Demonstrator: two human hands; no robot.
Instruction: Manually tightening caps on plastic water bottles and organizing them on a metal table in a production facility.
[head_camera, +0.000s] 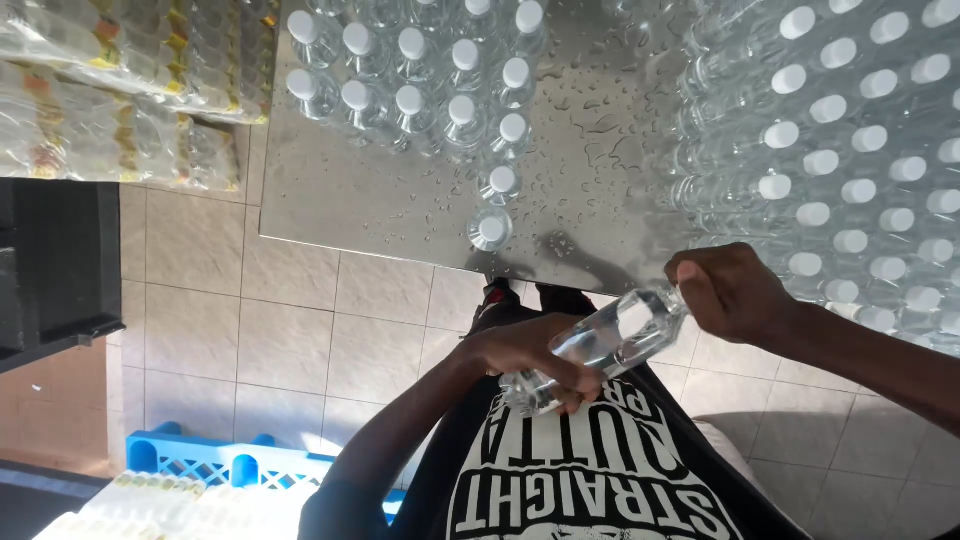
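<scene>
I hold a clear plastic water bottle (600, 345) tilted in front of my chest. My left hand (530, 352) wraps around its lower body and base. My right hand (728, 290) is closed over its neck and cap end, so the cap is hidden. Just beyond my hands lies the wet steel table (380, 200), where many clear bottles with white caps stand: a block of rows (420, 85) at the far middle, two single bottles (492, 228) near the front edge, and a dense mass (850, 150) on the right.
Shrink-wrapped packs of bottles (120, 90) are stacked at the upper left above a dark shelf (50, 270). A blue plastic crate (220, 462) sits on the tiled floor (290, 340) at lower left, with pale bottle packs (150, 505) beside it.
</scene>
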